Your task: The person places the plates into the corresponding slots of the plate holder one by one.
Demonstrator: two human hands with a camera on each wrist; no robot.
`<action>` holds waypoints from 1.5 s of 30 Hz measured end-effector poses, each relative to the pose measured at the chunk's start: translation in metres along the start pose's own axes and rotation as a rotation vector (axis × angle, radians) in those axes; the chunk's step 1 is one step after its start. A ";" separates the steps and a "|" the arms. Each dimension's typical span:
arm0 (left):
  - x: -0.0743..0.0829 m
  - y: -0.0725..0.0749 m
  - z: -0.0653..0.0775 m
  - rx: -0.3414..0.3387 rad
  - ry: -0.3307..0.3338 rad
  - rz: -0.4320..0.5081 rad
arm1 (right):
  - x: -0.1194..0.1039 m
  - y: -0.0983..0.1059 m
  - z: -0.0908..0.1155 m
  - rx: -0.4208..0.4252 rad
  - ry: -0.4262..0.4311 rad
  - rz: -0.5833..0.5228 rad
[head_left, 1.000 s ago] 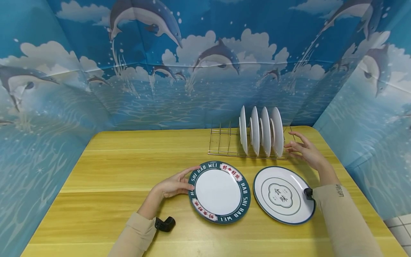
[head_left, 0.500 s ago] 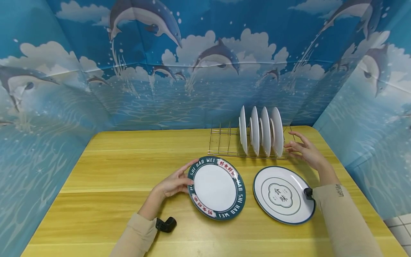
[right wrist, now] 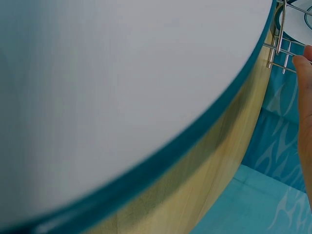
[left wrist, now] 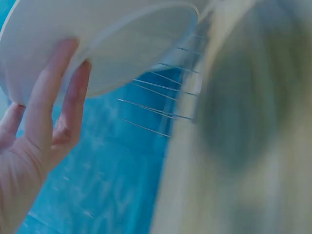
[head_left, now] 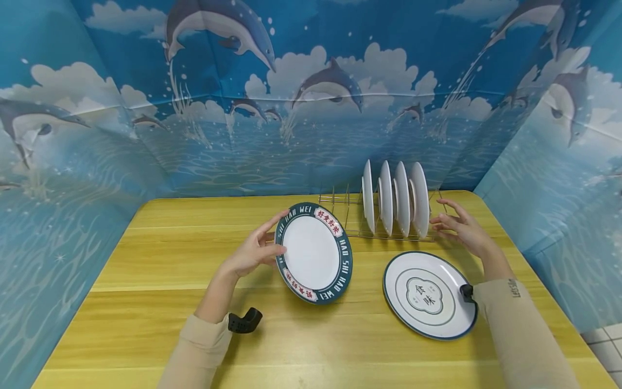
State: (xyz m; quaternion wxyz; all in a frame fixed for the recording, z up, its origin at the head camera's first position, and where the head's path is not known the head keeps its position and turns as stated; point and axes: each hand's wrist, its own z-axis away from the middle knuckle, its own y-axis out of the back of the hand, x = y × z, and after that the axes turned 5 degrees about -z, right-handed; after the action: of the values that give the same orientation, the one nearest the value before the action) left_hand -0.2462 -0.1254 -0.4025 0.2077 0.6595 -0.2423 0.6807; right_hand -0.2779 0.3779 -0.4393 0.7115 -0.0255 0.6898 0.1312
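Observation:
My left hand (head_left: 255,251) grips the left edge of a white plate with a green lettered rim (head_left: 311,254), thumb on its face and fingers behind. The plate is raised off the table and tilted. In the left wrist view, the fingers (left wrist: 73,97) spread against its pale underside (left wrist: 112,29). At the right end of a wire dish rack (head_left: 347,216), my right hand (head_left: 461,229) holds the end wire, beside the rightmost upright plate (head_left: 420,200). In the right wrist view, only part of this hand (right wrist: 306,92) shows at the rack wires (right wrist: 280,44).
Several white plates stand on edge in the rack's right half; its left slots hold none. A blue-rimmed plate (head_left: 423,313) lies flat on the wooden table (head_left: 170,281), under the right wrist. A dolphin-print cloth (head_left: 233,151) hangs behind and at both sides.
My left hand has lifted the green-rimmed plate from the table, moving it away from me and slightly left, with more tilt. The right hand has stayed at the rack.

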 end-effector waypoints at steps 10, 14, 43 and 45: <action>0.051 -0.013 -0.027 0.059 -0.112 -0.156 | 0.001 0.000 0.000 0.003 -0.001 -0.014; 0.064 -0.020 -0.044 0.110 -0.125 -0.247 | 0.001 0.001 0.000 0.001 -0.004 -0.023; 0.070 -0.074 -0.137 0.259 -0.233 -0.559 | 0.002 0.001 0.000 -0.008 -0.001 -0.015; 0.068 -0.077 -0.141 0.262 -0.234 -0.589 | 0.002 0.001 0.000 -0.004 -0.004 -0.005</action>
State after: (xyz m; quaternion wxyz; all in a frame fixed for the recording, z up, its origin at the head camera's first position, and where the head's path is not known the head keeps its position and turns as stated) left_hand -0.3148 0.0186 -0.3319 0.2793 0.7959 0.0258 0.5365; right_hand -0.2783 0.3790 -0.4410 0.7134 -0.0284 0.6879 0.1307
